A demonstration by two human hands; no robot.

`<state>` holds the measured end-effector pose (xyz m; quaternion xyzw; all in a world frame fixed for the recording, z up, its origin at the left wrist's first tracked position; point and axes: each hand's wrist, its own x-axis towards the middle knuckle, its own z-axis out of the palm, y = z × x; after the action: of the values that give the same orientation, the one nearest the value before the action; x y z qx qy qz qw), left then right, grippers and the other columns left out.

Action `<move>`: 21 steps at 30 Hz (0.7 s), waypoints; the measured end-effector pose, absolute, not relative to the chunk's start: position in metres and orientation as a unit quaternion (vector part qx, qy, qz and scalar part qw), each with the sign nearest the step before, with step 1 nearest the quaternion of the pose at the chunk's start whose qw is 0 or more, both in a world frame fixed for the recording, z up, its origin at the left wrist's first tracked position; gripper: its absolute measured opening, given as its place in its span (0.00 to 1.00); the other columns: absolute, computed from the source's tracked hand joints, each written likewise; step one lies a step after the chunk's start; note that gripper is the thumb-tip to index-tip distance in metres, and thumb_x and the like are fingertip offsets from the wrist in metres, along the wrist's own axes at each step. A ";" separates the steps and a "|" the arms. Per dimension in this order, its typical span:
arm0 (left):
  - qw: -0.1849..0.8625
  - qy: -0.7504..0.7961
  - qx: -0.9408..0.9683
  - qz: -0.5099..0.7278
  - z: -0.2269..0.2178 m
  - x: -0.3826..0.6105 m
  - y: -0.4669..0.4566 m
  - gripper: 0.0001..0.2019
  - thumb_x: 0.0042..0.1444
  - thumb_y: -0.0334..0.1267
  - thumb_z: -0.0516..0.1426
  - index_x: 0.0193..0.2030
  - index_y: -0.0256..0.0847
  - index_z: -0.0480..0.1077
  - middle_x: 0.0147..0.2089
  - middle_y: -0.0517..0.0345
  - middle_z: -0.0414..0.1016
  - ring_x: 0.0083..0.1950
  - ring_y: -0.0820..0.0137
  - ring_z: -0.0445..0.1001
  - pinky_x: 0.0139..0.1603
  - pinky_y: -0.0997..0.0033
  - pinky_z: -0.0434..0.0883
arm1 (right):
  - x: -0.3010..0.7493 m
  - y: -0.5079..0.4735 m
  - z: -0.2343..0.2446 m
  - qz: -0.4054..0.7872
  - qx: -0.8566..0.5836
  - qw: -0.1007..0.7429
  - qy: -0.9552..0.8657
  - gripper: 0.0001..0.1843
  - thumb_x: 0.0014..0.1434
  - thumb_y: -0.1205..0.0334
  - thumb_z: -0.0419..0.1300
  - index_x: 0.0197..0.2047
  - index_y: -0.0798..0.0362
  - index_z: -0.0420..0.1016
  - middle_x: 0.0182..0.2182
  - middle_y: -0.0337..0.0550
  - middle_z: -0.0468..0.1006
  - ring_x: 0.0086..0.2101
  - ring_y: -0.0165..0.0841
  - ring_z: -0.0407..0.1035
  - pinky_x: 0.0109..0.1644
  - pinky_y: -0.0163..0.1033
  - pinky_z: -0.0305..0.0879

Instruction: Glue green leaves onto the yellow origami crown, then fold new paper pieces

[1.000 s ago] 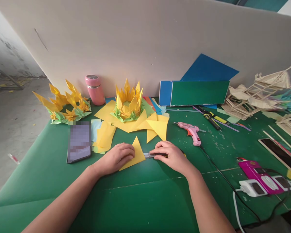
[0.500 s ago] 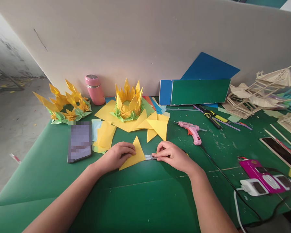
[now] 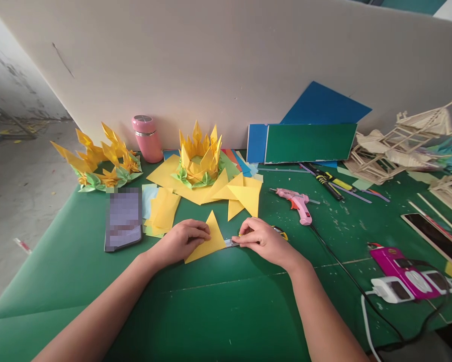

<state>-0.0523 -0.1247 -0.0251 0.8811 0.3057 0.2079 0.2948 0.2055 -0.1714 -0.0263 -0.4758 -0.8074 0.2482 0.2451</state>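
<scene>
Green-topped worktable (image 3: pixel 210 311) against a pale wall panel (image 3: pixel 195 60), concrete floor (image 3: pixel 25 191) at far left; clock directions read from the yellow triangle, as on a dial facing the viewer.

Item: yellow paper triangle (image 3: pixel 212 239), one, flat on the tabletop between the hands, point towards 12 o'clock.
Item: left hand (image 3: pixel 186 239), at 9 o'clock, half curled, fingers laid over the triangle's left part; whether it pinches the paper cannot be told.
Item: right hand (image 3: pixel 261 239), at 3 o'clock, thumb and fingertips drawn together on a slim tool (image 3: pixel 230 243), whose silvery end meets the triangle's right corner.
Item: paper crown, yellow and green (image 3: pixel 199 163), at 12 o'clock, standing on yellow sheets (image 3: pixel 163 173).
Item: second crown, spread wider (image 3: pixel 123 176), at 10 o'clock.
Item: pink flask (image 3: pixel 148 141), at 11 o'clock, upright.
Item: phone (image 3: pixel 125 218), between 9 and 10 o'clock, partly blurred.
Item: pink glue gun (image 3: pixel 301 203), at 2 o'clock, lying on its side, black cord (image 3: pixel 342 266) trailing towards 4.
Item: magenta power strip (image 3: pixel 404 271), just past 3 o'clock, white plug (image 3: pixel 393 290) attached
</scene>
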 end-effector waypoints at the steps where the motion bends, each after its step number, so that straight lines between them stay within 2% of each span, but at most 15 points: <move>1: 0.295 0.306 0.881 0.207 -0.026 -0.053 -0.125 0.14 0.59 0.31 0.50 0.38 0.42 0.78 0.44 0.53 0.79 0.44 0.67 0.77 0.47 0.69 0.75 | 0.206 -0.172 -0.025 0.259 -0.478 0.244 -0.803 0.11 0.63 0.58 0.57 0.32 0.50 0.78 0.32 0.42 0.70 0.35 0.33 0.67 0.35 0.38 0.66; 8: 0.299 0.306 0.880 0.207 -0.027 -0.053 -0.125 0.13 0.59 0.30 0.50 0.37 0.41 0.78 0.44 0.52 0.79 0.45 0.67 0.77 0.48 0.68 0.74 | 0.202 -0.173 -0.022 0.288 -0.479 0.244 -0.793 0.14 0.63 0.54 0.56 0.31 0.51 0.78 0.31 0.42 0.70 0.34 0.33 0.68 0.35 0.39 0.67; 14: 0.305 0.308 0.877 0.209 -0.029 -0.053 -0.124 0.14 0.58 0.30 0.50 0.38 0.42 0.78 0.45 0.53 0.79 0.45 0.66 0.77 0.49 0.67 0.74 | 0.188 -0.174 -0.026 0.293 -0.445 0.270 -0.802 0.11 0.63 0.57 0.57 0.34 0.49 0.80 0.29 0.41 0.69 0.33 0.33 0.67 0.35 0.39 0.68; 21: 0.305 0.306 0.877 0.211 -0.027 -0.053 -0.125 0.14 0.59 0.31 0.50 0.37 0.42 0.78 0.44 0.53 0.79 0.45 0.67 0.77 0.48 0.68 0.75 | 0.195 -0.177 -0.024 0.302 -0.458 0.249 -0.798 0.10 0.62 0.58 0.58 0.34 0.49 0.81 0.30 0.41 0.70 0.33 0.33 0.68 0.35 0.39 0.69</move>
<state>-0.0526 -0.1251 -0.0274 0.8768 0.3061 0.2106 0.3054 0.1949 -0.1767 -0.0238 -0.4582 -0.7982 0.3020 0.2486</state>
